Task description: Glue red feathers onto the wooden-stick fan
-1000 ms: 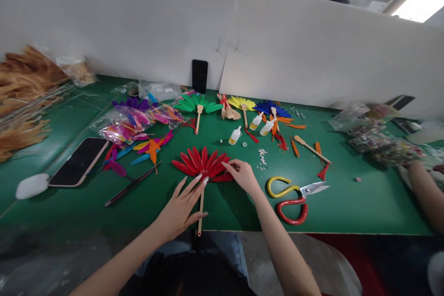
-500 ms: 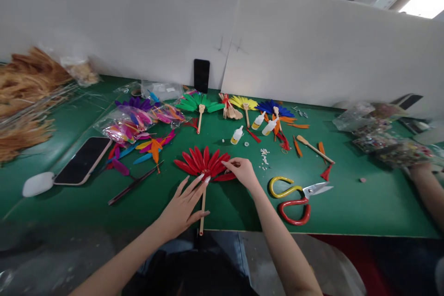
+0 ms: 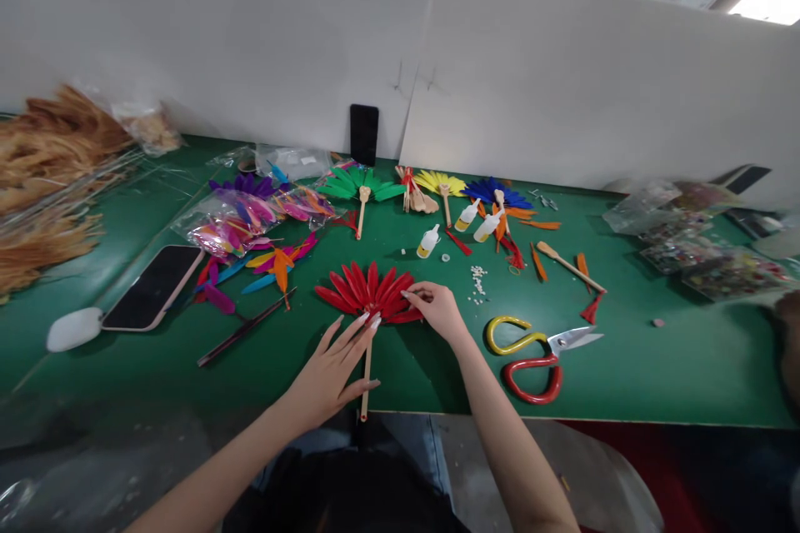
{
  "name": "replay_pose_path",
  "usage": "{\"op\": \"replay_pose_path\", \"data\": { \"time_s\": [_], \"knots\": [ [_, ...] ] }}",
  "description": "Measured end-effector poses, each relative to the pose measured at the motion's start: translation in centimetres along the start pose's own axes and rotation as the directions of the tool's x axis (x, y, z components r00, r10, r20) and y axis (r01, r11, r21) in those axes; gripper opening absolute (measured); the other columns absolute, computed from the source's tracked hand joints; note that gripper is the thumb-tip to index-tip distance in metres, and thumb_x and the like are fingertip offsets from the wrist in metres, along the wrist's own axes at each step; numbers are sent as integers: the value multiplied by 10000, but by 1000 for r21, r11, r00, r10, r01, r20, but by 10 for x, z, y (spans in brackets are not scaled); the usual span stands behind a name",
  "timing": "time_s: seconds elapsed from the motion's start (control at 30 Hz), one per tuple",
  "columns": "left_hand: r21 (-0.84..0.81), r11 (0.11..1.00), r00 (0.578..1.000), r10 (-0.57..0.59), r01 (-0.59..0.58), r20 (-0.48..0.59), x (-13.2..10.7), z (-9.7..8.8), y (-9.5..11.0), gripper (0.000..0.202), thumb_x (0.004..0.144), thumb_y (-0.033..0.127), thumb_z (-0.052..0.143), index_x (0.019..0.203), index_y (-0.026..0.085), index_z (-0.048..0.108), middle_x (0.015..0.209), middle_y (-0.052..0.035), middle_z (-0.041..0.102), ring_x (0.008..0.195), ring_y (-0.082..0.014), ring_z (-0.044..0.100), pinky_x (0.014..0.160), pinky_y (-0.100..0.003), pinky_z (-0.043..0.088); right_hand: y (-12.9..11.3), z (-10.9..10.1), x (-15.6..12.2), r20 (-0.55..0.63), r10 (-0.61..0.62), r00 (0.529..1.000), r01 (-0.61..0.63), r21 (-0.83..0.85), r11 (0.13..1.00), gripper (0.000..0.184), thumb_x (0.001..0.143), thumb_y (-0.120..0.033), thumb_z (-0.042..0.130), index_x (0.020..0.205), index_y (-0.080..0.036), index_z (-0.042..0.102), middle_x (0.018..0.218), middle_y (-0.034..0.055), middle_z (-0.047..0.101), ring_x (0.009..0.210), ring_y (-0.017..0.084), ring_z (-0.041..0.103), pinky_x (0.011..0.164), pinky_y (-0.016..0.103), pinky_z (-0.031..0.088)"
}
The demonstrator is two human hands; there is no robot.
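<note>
A red feather fan (image 3: 366, 291) on a wooden stick (image 3: 367, 379) lies on the green table (image 3: 656, 366) in front of me. My left hand (image 3: 331, 371) rests flat with fingers spread, its fingertips pressing the base of the fan where the stick begins. My right hand (image 3: 437, 308) sits at the fan's right side, its fingers pinched together on a red feather. Small white beads (image 3: 478, 279) lie just right of that hand, and a small glue bottle (image 3: 427, 241) stands behind the fan.
Large red-and-yellow scissors (image 3: 531, 354) lie at the right. Green (image 3: 359, 183), yellow (image 3: 441, 183) and blue (image 3: 493, 193) fans, loose feathers and bags of feathers (image 3: 231, 221) fill the back. A phone (image 3: 153, 287) and white mouse (image 3: 72, 329) lie left. Another person's arm (image 3: 788, 341) shows far right.
My right hand has drawn slightly inward over the fan's right feathers. The other person's arm at the far right has pulled back towards the frame edge. The camera shifted a little.
</note>
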State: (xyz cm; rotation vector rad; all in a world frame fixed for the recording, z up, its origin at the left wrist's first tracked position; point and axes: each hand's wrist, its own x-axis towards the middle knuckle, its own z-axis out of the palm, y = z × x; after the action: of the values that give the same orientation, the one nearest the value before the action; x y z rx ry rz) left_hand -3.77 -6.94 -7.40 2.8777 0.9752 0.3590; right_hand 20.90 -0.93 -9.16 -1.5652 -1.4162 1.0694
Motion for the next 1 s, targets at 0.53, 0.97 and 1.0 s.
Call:
{"op": "replay_pose_path", "data": {
  "time_s": [0.53, 0.97, 1.0],
  "knots": [
    [55, 998, 1000, -11, 12, -17, 1, -1, 3, 752, 948, 525, 328, 1496, 150, -26, 1494, -91, 320, 1389, -219, 258, 1141, -414, 109, -1, 0, 0, 14, 14, 1000, -14, -3, 1000, 265, 748, -448, 629, 759, -186, 661, 570, 27, 673, 544, 186, 637, 543, 275, 475],
    [68, 998, 999, -5, 7, -36, 0, 0, 3, 760, 944, 525, 344, 1496, 144, -14, 1484, -86, 346, 1385, -214, 267, 1140, -404, 120, -6, -2, -1, 9, 17, 1000, -16, -25, 1000, 325, 767, -500, 599, 787, -180, 649, 562, 25, 667, 535, 191, 642, 528, 269, 468],
    [70, 997, 999, -5, 8, -32, 0, 0, 2, 753, 945, 523, 341, 1497, 147, -9, 1486, -82, 343, 1386, -215, 265, 1140, -404, 124, -7, -3, -1, 13, 15, 1000, -15, -24, 1000, 345, 784, -519, 575, 776, -182, 648, 567, 28, 668, 543, 192, 647, 532, 268, 472]
  ]
}}
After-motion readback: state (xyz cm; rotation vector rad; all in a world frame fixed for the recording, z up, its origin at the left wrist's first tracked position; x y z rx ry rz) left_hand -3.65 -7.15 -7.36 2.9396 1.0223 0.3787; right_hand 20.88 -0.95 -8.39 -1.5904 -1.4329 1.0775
